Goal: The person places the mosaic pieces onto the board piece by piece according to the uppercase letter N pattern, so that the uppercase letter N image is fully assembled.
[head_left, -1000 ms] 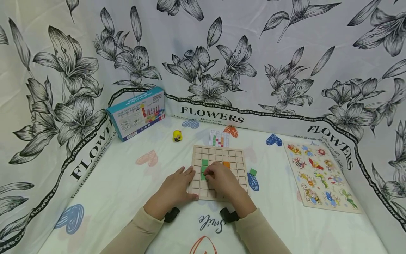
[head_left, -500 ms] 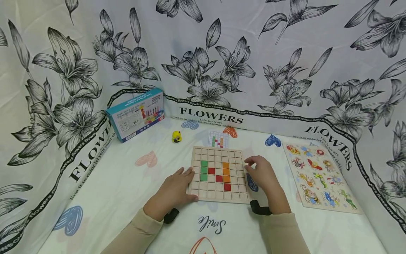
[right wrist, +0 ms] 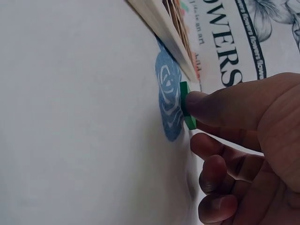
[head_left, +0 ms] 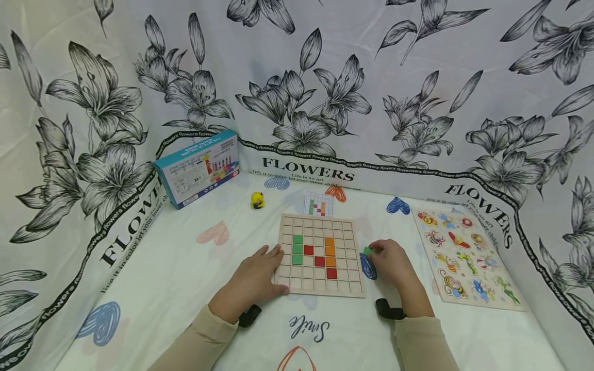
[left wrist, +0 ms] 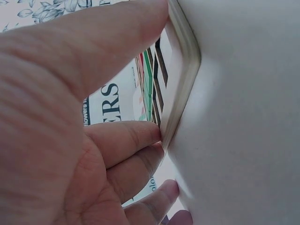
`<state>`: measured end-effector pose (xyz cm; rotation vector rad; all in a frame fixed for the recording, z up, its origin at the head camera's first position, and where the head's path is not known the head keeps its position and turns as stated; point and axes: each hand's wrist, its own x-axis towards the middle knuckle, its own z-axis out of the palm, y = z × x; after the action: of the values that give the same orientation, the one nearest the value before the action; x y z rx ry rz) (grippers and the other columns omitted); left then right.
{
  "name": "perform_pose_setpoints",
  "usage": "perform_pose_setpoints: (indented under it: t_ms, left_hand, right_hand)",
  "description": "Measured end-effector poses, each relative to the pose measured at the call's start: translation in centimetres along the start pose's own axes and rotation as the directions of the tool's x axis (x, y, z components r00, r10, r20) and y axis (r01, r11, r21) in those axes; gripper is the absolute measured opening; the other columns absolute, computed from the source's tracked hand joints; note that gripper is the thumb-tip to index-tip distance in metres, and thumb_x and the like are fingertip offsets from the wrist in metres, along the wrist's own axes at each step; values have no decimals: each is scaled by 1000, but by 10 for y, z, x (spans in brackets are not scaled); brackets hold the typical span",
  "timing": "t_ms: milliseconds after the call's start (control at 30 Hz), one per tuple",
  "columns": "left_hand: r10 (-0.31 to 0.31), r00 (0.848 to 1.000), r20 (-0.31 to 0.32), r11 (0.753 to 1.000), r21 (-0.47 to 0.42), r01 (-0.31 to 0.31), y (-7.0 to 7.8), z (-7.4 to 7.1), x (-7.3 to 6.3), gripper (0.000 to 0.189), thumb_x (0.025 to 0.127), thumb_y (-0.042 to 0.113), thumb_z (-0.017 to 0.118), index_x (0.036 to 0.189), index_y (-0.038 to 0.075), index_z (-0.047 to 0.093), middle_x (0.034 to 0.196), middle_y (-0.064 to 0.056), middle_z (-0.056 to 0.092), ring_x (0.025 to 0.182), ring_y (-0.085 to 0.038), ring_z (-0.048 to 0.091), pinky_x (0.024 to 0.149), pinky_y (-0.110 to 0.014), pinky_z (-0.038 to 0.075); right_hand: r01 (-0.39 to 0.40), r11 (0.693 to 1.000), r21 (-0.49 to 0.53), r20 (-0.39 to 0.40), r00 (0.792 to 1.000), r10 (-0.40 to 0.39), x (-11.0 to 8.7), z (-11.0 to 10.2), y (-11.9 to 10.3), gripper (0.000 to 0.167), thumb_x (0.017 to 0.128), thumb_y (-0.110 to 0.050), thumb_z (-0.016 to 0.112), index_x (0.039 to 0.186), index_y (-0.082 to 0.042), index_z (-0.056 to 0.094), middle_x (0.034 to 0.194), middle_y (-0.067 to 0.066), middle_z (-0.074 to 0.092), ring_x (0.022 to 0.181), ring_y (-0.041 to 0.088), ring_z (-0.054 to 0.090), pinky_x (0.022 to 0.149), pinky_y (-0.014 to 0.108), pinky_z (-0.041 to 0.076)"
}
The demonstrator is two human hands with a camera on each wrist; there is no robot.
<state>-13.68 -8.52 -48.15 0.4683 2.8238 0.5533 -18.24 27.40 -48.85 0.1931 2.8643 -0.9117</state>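
Observation:
A square wooden grid board (head_left: pixel 301 284) lies on the cloth in the head view. Set in its cells are green tiles (head_left: pixel 297 249) in a column, orange tiles (head_left: pixel 329 251) in another, and red tiles (head_left: pixel 319 262) stepping down between them to the right. My left hand (head_left: pixel 255 275) rests spread against the board's left edge, thumb at its near corner. Right of the board, my right hand (head_left: pixel 390 263) pinches a green square tile (right wrist: pixel 183 89) between thumb and forefinger, low over the cloth beside a printed blue heart. The thumb hides part of that tile.
A pattern card (head_left: pixel 318 203) with coloured squares lies behind the board. A yellow toy duck (head_left: pixel 257 200) and a blue-and-white box (head_left: pixel 197 167) stand at the back left. To the right lies a wooden insect puzzle (head_left: pixel 468 257). Floral cloth walls enclose the back and sides.
My right hand has moved from over the board's green column to the right of the board, where it now pinches the loose green tile. My left hand has stayed at the board's edge.

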Motion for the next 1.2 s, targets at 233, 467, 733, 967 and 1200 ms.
perform_pose_setpoints:
  t_ms: [233, 467, 733, 967, 1200]
  left_hand:
    - [3, 1000, 2, 1000, 2, -3, 0, 1, 0, 94, 86, 44, 93, 161, 4, 53, 174, -11, 44, 163, -41, 35, 128, -59, 38]
    - [0, 1000, 0, 1000, 8, 0, 0, 1, 1, 94, 86, 44, 93, 161, 4, 53, 173, -11, 44, 163, -40, 35, 128, -59, 39]
    - [2, 1000, 0, 1000, 7, -2, -1, 1, 1, 94, 86, 45, 93, 161, 5, 53, 173, -10, 44, 164, -40, 35, 128, -60, 39]
    - [18, 1000, -5, 1000, 16, -18, -2, -1, 0, 93, 87, 47, 92, 161, 4, 53, 173, -11, 45, 163, -40, 37, 127, -58, 40]
    - [18, 1000, -12, 1000, 14, -18, -3, -2, -1, 94, 86, 46, 93, 160, 3, 54, 172, -12, 46, 162, -41, 38, 125, -60, 42]
  right_hand:
    - [-4, 1000, 5, -5, 1000, 4, 0, 2, 0, 23, 102, -13, 72, 124, -4, 73, 119, 15, 67, 101, 29, 59, 88, 45, 53]
    - [-1, 997, 73, -77, 997, 7, 0, 3, -2, 15, 105, -15, 70, 119, -9, 71, 114, 11, 71, 96, 25, 60, 79, 34, 50]
    - [141, 956, 257, -126, 986, -112, -19, 30, -63, 12, 104, -17, 75, 114, -12, 76, 110, 7, 77, 88, 23, 57, 67, 29, 48]
    - [256, 933, 252, 12, 964, -267, -32, 71, -109, 6, 101, -13, 78, 105, -18, 78, 96, -5, 73, 80, 17, 60, 67, 27, 50]
    - [335, 923, 191, 71, 933, -354, -36, 89, -119, 5, 100, -12, 79, 103, -16, 77, 90, -7, 71, 74, 13, 56, 63, 26, 48]
